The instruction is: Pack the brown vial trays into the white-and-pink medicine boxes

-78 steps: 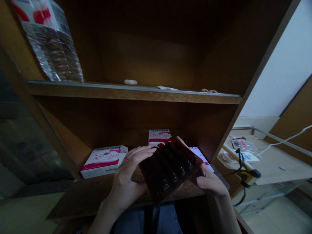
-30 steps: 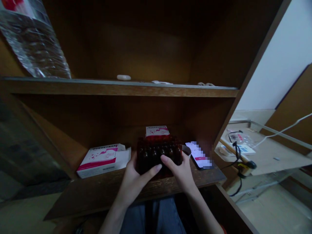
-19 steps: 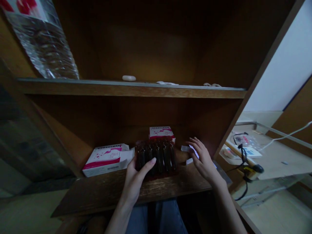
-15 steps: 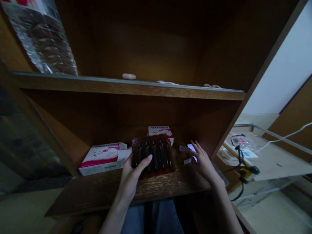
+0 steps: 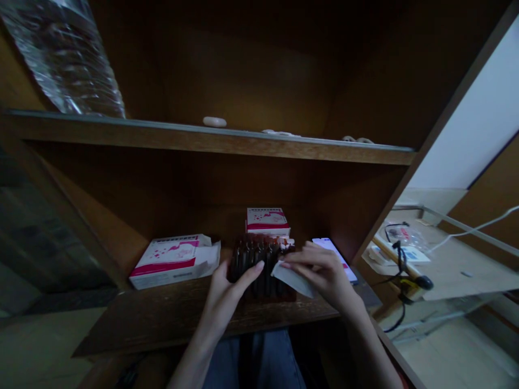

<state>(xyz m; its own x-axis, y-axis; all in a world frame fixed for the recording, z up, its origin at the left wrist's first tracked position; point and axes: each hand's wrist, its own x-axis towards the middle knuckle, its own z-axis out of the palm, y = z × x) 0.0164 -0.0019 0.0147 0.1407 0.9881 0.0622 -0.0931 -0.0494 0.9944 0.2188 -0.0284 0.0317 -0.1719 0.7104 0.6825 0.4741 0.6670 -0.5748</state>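
My left hand (image 5: 227, 297) grips a pack of dark brown ampoules (image 5: 259, 265) by its left side, thumb laid across the front. The ampoules stand side by side in a reddish-brown tray above the worn wooden ledge. At the pack's right side, my right hand (image 5: 328, 273) pinches a whitish strip (image 5: 294, 278), perhaps paper or film, which overlaps the right ampoules. Behind that hand lies a phone (image 5: 323, 243) with a lit screen, partly covered. One pink-and-white box (image 5: 170, 259) lies left with its end flap open; another pink-and-white box (image 5: 266, 219) is behind the pack.
The wooden shelf edge (image 5: 227, 141) runs above the hands, with a white oval object (image 5: 214, 122) and a large clear bottle (image 5: 73, 65) on it. To the right is a side table (image 5: 482, 265) with a cable, a plastic bag and a yellow-and-black pole (image 5: 405, 270).
My right hand has moved left from over the phone to the pack, now pinching the whitish strip. The pack has shifted slightly right and down, tilting back. The phone shows more.
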